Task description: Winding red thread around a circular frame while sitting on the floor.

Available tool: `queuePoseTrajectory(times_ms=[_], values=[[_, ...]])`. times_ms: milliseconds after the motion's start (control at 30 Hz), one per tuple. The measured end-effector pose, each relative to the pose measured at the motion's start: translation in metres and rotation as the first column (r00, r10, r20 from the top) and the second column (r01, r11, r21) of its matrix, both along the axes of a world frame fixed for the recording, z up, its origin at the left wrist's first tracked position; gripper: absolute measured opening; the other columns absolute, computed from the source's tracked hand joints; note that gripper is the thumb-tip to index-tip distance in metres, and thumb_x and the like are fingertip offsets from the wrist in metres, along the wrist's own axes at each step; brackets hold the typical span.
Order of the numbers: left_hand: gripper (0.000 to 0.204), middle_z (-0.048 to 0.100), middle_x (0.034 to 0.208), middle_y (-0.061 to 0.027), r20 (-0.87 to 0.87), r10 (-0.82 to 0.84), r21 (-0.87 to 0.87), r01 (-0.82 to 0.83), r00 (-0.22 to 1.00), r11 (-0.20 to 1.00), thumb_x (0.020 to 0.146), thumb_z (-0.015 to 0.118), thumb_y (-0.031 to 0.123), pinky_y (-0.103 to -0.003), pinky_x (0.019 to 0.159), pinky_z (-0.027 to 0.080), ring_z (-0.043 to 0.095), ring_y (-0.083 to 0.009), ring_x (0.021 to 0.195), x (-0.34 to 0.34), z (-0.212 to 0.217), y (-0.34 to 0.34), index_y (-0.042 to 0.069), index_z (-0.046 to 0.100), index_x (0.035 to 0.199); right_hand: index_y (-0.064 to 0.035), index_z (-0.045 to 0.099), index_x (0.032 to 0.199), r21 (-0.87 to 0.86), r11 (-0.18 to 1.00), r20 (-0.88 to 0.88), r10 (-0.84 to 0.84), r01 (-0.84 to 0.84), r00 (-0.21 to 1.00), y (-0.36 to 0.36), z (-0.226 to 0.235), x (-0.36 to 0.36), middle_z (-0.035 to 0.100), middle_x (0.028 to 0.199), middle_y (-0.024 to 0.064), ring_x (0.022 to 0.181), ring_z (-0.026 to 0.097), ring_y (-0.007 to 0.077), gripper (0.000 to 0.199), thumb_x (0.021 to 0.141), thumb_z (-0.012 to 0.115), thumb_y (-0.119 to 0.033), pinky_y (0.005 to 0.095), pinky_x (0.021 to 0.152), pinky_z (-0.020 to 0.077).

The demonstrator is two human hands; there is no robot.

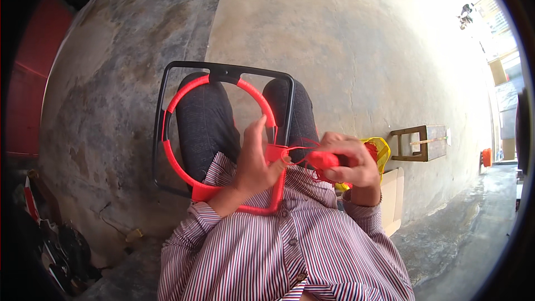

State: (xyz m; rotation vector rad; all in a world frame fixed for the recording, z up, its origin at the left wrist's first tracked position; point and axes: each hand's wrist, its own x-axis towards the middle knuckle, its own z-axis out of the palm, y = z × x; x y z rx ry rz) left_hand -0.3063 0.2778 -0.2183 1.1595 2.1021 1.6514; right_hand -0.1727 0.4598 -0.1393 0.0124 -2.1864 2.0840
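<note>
Across my lap lies a black rectangular frame point(290, 100) with a round inner ring point(181, 161). Red cord is wound tightly over much of the ring and over the frame's near right corner; the far side and parts of the left side stay black. My left hand point(251, 164) is closed on the ring's right side, its thumb and fingertips by a red wrapped joint point(275, 153). To the right, my right hand point(354, 161) grips a small bundle of red cord point(323, 160). Loose red strands run from this bundle to the joint.
A yellow bag point(383, 153) with red material sits just beyond my right hand, beside a cardboard piece point(393, 200). Farther right stand a small wooden stool point(426, 142) and an orange-red object point(486, 158). Dark items point(72, 251) are piled at the lower left on the concrete floor point(312, 33).
</note>
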Motion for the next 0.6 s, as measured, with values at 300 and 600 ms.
queuePoseTrajectory(times_ms=[300, 600], values=[[0.015, 0.055, 0.073, 0.0013, 0.534, 0.061, 0.023, -0.086, 0.843, 0.996, 0.085, 0.067, 0.017, -0.025, 0.061, 0.045, 0.053, -0.013, 0.065, 0.003, -0.023, -0.004, 0.007, 0.055, 0.085, 0.0041, 0.067, 0.092, -0.01, 0.994, -0.091, 0.11, -0.111, 0.99, 0.011, -0.014, 0.004, 0.064, 0.086, 0.0129, 0.076, 0.056, 0.0209, 0.03, 0.071, 0.071, -0.017, 0.032, 0.071, 0.0425], [0.042, 0.054, 0.07, 0.0041, 1.0, 0.018, -0.017, -0.055, 0.02, 0.998, 0.094, 0.049, 0.047, -0.02, 0.042, 0.027, 0.037, -0.004, 0.048, -0.024, -0.032, -0.003, 0.006, 0.059, 0.097, 0.0012, 0.059, 0.106, 0.631, 0.775, 0.185, -0.209, 0.047, 0.96, -0.026, -0.066, -0.039, 0.056, 0.1, 0.0182, 0.087, 0.061, 0.0352, 0.042, 0.068, 0.072, -0.013, 0.0388, 0.076, 0.0505]])
